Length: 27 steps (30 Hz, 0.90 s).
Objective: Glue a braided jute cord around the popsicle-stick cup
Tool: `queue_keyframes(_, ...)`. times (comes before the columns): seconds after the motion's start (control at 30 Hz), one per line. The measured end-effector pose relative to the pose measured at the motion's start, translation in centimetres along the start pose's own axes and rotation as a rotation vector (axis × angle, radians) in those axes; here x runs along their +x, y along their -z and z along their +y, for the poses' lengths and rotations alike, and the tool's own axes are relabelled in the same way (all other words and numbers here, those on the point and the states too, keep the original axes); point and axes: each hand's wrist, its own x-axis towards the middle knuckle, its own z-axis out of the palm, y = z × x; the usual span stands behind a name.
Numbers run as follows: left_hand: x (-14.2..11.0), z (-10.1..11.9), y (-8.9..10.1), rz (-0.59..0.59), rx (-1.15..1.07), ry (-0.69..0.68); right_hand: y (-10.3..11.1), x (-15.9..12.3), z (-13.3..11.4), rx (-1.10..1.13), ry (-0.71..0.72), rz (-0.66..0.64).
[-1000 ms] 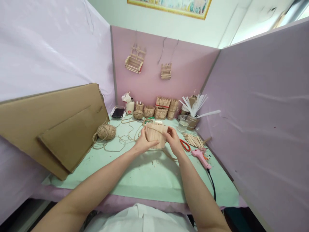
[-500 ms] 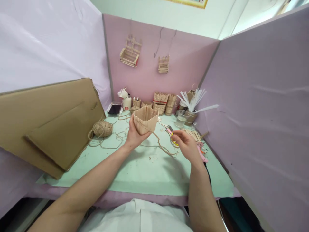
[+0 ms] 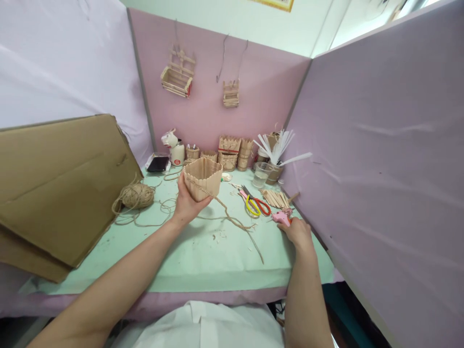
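My left hand grips a small wooden-stick box by its left side and underside, holding it above the table with its open top tilted toward me. A braided twine cord runs along the box's front and trails down to the right onto the table. On the right, my right hand is closed around the handle of a pink glue gun, whose nozzle points left. The hand covers most of the glue gun's grip. Scissors with yellow and red handles lie just left of it.
A ball of twine with loose strands lies at the left beside leaning cardboard. Wooden sticks, a clear cup of water and white glue sticks are at the back right. A phone lies back left.
My right hand let go of the box, moved right past the scissors and took hold of the glue gun. My left hand tilted the box and keeps it up. The view has turned slightly right.
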Motion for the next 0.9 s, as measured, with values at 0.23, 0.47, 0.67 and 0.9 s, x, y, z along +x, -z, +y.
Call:
queue_keyframes(0.23,-0.1,0.4,0.0,-0.015,-0.003,0.008,3.3,-2.5,-1.1,0.374,0.058,0.217)
queue_keyframes(0.47,-0.5,1.0,0.1,-0.082,-0.025,0.114,5.1,-6.1,-5.9,1.095,0.208,0.228)
queue_keyframes(0.67,-0.7,0.7,-0.1,-0.115,-0.018,0.116,3.8,-8.0,-10.2,1.364,0.339,0.003)
queue_keyframes(0.9,-1.2,0.8,-0.6,-0.156,-0.026,0.080,3.0,-9.7,-12.5,1.207,0.519,0.028)
